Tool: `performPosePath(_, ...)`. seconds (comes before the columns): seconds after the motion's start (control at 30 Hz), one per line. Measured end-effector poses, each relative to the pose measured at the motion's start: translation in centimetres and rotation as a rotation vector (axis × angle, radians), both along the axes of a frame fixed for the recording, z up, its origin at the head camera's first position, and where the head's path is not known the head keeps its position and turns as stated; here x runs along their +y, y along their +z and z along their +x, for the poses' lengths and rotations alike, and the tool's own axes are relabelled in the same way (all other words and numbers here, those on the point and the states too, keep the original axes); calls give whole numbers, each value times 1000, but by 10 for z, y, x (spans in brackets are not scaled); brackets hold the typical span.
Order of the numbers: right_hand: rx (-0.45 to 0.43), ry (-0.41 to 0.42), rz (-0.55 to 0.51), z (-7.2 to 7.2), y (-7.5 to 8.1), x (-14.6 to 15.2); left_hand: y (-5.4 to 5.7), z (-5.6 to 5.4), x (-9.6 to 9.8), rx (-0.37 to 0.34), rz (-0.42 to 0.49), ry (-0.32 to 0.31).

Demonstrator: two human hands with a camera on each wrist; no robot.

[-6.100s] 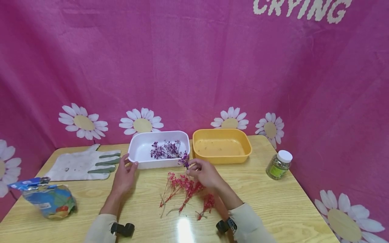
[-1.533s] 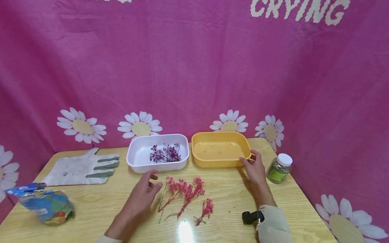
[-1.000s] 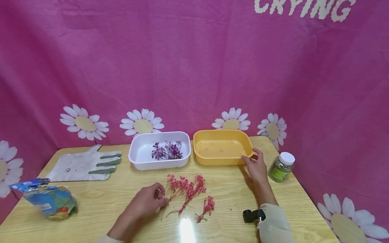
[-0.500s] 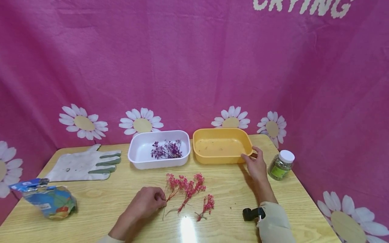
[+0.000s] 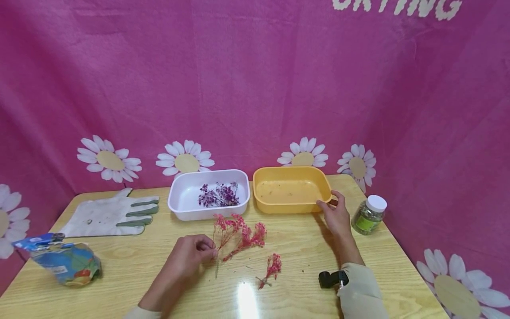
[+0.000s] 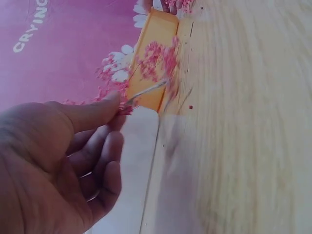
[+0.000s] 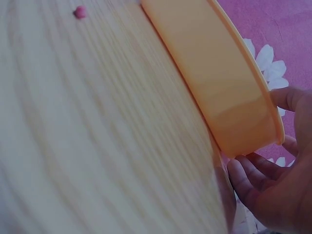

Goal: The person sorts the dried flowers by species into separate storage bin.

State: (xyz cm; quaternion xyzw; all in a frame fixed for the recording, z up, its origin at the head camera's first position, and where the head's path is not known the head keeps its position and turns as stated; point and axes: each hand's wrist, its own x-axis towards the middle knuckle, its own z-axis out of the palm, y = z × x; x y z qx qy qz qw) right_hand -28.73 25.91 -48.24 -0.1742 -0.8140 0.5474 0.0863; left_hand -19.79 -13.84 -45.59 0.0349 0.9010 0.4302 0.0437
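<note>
My left hand (image 5: 188, 256) pinches a sprig of pink dried flowers (image 5: 227, 225) by its stem, between thumb and forefinger. In the left wrist view the left hand (image 6: 58, 156) has its other fingers curled below the stem, and pink blooms (image 6: 155, 61) spread past the fingertips. A second pink sprig (image 5: 255, 238) overlaps the held one in the head view. One small pink sprig (image 5: 273, 266) lies on the table, to the right. My right hand (image 5: 338, 219) grips the near right corner of a yellow tub (image 5: 291, 208), thumb at its rim and fingers against its outer wall.
A white tub (image 5: 207, 215) with purple dried flowers (image 5: 220, 196) stands left of the yellow one. Farther left are a work glove (image 5: 105, 217) and a blue pouch (image 5: 67, 266). A white-lidded jar (image 5: 367, 217) stands near the right edge of the wooden table (image 5: 139, 266).
The right hand has let go of a purple sprig and moved to the yellow tub. The left hand has left the white tub, taken a pink sprig and shifted it slightly away from me.
</note>
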Motion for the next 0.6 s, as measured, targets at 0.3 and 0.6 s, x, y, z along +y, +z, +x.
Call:
performPosePath(0.3,-8,7,-14,1,0,-1,2,1,4,49,17,16)
performPosePath(0.6,4,8,-10,0,-1,0,-7,3,-2,24,-84,-172)
